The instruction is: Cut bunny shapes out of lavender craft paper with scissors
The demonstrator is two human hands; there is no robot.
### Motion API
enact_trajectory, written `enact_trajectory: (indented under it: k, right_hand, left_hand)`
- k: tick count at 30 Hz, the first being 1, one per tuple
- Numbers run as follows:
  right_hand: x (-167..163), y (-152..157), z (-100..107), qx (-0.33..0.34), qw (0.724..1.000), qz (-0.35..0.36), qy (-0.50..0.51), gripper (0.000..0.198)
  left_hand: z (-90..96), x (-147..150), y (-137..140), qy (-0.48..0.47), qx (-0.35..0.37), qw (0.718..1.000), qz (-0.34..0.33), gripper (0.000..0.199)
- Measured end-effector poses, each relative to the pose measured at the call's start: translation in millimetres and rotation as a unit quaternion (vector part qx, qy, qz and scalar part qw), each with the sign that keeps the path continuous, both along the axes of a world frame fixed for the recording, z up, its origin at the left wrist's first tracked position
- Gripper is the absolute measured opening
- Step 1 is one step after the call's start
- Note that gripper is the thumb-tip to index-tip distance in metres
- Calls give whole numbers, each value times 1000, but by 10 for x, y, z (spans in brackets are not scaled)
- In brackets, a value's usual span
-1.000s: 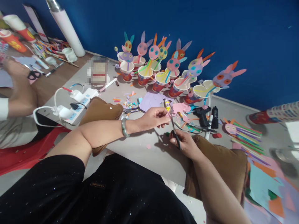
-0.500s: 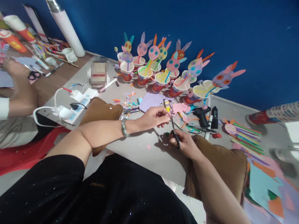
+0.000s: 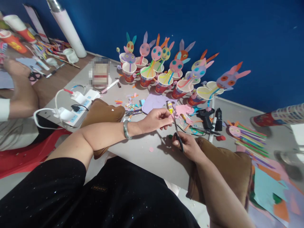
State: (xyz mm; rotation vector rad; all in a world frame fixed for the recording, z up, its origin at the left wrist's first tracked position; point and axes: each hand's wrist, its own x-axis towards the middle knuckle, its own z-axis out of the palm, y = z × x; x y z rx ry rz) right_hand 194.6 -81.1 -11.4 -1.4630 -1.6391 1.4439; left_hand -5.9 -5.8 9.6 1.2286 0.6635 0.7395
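My right hand [image 3: 188, 146] is closed around the black handles of a pair of scissors [image 3: 178, 138], with the blades pointing up and away from me. At the blade tips, the fingers of my left hand [image 3: 156, 119] are pinched together; a small bit of pink paper seems to be between them, though it is mostly hidden. A small pink paper circle [image 3: 151, 149] lies on the table below my hands. Just beyond the fingers are a yellow glue stick [image 3: 169, 107], a purple paper sheet [image 3: 154, 103] and pink paper scraps [image 3: 184, 110].
Paper cups with paper rabbit heads [image 3: 176, 66] stand along the blue wall. A black glue gun [image 3: 206, 117] lies to the right. Brown cushions [image 3: 225, 171] flank my arms. A power strip [image 3: 83, 109] sits left, near another person's arm [image 3: 25, 91]. Stacked cups [image 3: 277, 115] lie far right.
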Motion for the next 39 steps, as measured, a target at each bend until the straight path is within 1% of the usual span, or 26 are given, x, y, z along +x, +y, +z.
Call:
enact_trajectory:
  k: [11,23,39]
  right_hand:
    - [5,2,-10,7,1000,-5,-9,51]
    - [-1,0,2,12,1000,2,-6,48]
    - [-1,1,32,16,1000,-2,-8,50]
  left_hand:
    - [11,3,-1,-2,-6,1000,3,12]
    - [13,-11,5,10,-1,1000,-27,13]
    - [7,-6,-2,2,0,1000,-15,12]
